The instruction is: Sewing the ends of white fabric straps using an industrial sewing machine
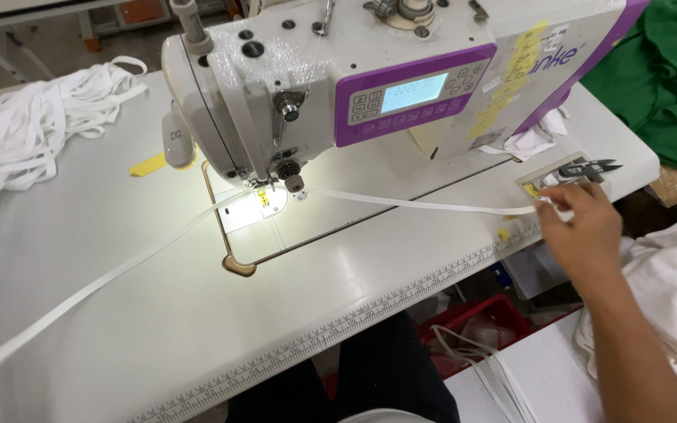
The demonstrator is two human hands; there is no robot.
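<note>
Pinching the white tape [432,205] at its end, the right hand [581,227] sits at four o'clock; the strip's long axis runs toward ten o'clock under the sewing machine [370,86]. Left hand unseen.

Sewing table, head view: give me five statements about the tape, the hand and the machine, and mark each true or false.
1. The right hand grips one end of the white tape. True.
2. The tape runs under the presser foot of the sewing machine. True.
3. The thread snips are held in the right hand. False: they lie on the table just beyond the hand.
4. A heap of loose white tape lies at the left of the table. True.
5. The cloth behind the machine at the right is red. False: it is green.
</note>
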